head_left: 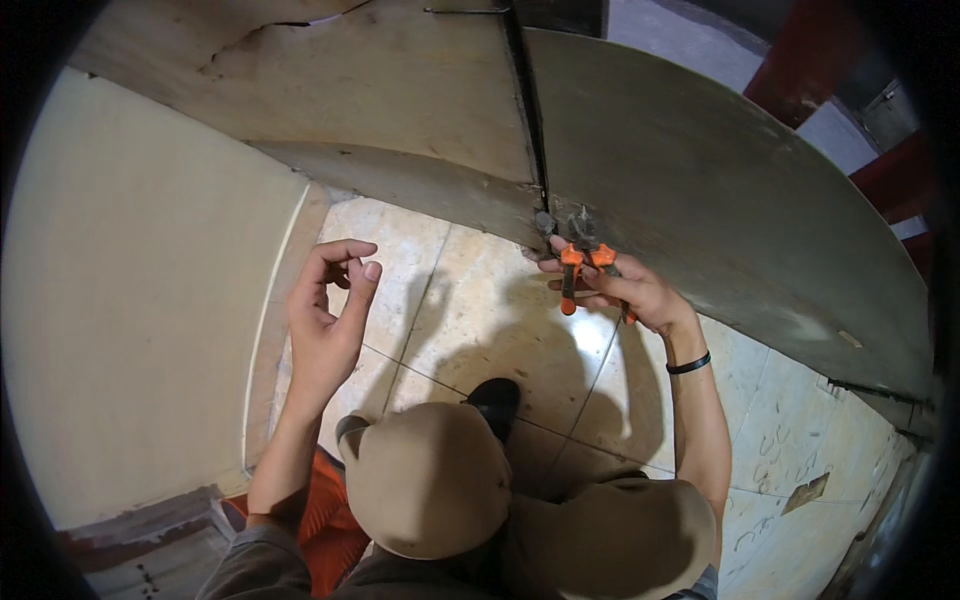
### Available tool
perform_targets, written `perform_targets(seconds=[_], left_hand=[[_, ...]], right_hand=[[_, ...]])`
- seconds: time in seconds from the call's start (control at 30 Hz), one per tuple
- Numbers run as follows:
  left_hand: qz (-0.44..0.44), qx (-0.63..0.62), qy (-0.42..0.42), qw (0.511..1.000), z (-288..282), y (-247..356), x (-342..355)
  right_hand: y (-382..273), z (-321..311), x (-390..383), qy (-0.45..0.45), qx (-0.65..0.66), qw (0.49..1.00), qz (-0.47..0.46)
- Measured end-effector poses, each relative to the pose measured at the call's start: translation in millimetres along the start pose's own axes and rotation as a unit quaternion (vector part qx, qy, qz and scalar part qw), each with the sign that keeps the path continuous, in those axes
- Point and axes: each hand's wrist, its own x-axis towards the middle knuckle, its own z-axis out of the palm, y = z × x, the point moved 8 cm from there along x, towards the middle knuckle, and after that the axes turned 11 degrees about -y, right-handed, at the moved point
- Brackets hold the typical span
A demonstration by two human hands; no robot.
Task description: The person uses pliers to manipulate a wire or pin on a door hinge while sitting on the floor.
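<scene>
Pliers (590,257), one pair: orange-and-dark handles, dull metal head. Location: in the right hand (648,296), off the fingertip side of the palm, above the far edge of the tiled floor (385,222). Head points away from the person; handle ends point back toward the person, slightly spread.

Right hand: grasping the pliers, thumb across the near side of the handles, fingers reaching behind and past them to the left. Wrist carries a black band (690,363).

Left hand (333,305): released, raised well apart from the pliers, to their left. Fingers half curled; thumb tip and index fingertip near each other with a gap between. Position: above the floor's left edge, near the pale panel (140,290).

Dark strip (530,110), narrow, upright: between a tan panel (400,85) and a grey-green panel (710,180). Small grey fitting (544,222) at its lower end, just beside the pliers' head; contact with the right fingertips cannot be told.

Knees (425,480), two, in tan cloth: at the near side. Black shoe (497,402): on the floor, beyond the left knee.
</scene>
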Motion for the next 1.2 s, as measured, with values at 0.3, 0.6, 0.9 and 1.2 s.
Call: perform_targets(seconds=[0.3,0.6,0.9,1.2], left_hand=[[-0.026,-0.012,-0.023,0.999,9.1,-11.1,-7.2],[-0.021,-0.025,-0.057,0.998,28.1,-17.6,-11.5],[-0.084,-0.151,-0.201,0.964,90.4,-35.2,-7.1],[-0.105,-0.279,-0.235,0.925,168.8,-30.3,22.5]], right_hand=[[-15.8,-3.6,8.7,0.009,-0.016,0.999,-0.026],[-9.4,-1.5,10.6,0.032,0.016,0.999,-0.028],[0.2,1.6,24.8,0.094,-0.063,0.992,-0.054],[-15.6,5.3,17.5,0.233,-0.191,0.953,0.034]])
